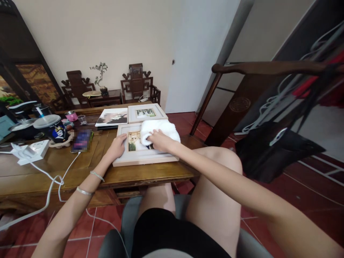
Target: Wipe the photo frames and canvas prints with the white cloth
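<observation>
A light wooden picture frame with a wide pale mat and a photo in the middle lies flat at the table's front edge. My left hand grips its left side, fingers over the border. On the frame's right half, my right hand is closed on a folded white towel, pressed against the glass. The towel and hand hide part of the photo. Just behind lies a second picture frame, similar in colour. To its left, a photo print with a white border rests on a dark stack.
On the wooden table at left are a phone with a charging cable, a white power strip, a lidded cup and a clear glass. A wooden chair with a black bag stands at right.
</observation>
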`<state>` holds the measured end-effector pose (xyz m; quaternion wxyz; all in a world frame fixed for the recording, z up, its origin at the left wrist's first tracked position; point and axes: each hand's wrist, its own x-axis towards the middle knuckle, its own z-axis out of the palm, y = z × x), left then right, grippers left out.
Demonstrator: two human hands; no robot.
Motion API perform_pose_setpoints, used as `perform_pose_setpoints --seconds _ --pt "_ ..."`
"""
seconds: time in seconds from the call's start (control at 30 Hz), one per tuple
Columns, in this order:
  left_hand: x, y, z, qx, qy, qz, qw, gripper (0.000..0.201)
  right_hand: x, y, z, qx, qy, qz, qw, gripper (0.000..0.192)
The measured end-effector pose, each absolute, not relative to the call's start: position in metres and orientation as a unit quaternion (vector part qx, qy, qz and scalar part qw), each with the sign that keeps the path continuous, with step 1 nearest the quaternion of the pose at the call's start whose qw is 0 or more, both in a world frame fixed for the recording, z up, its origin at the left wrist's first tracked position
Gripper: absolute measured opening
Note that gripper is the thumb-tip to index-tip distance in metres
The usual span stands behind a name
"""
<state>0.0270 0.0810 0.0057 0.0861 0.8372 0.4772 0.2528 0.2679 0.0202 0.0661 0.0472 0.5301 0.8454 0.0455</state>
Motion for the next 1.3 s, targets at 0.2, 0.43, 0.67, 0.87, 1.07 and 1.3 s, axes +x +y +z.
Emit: perform_pose_setpoints --seconds 0.2,0.43,0.67,0.87,1.07,1.3 --pt "0.027 0.080 0.005 0.837 0.479 0.250 0.081 0.065 0.275 -0.044 0.102 0.460 0.879 -0.081 0.097 0.040" --pt "0.028 0.076 0.008 0.842 0.479 0.235 0.075 0.064 0.271 -0.014 0.067 0.480 0.875 -0.055 -0.016 0.056" --pt "0.029 0.073 0.013 0.844 0.479 0.227 0.077 0.064 0.265 0.082 0.052 0.506 0.855 0.005 -0.108 0.059" --pt "0.029 0.077 0.009 0.841 0.479 0.241 0.074 0.063 0.246 0.066 0.061 0.518 0.855 0.021 -0.007 0.055" --pt "0.031 0.074 0.009 0.829 0.492 0.254 0.080 0.062 0.252 -0.016 0.092 0.444 0.889 -0.080 0.079 0.049" --pt "0.030 0.075 0.008 0.832 0.482 0.259 0.087 0.063 0.246 -0.022 0.088 0.395 0.912 -0.112 0.019 0.058"
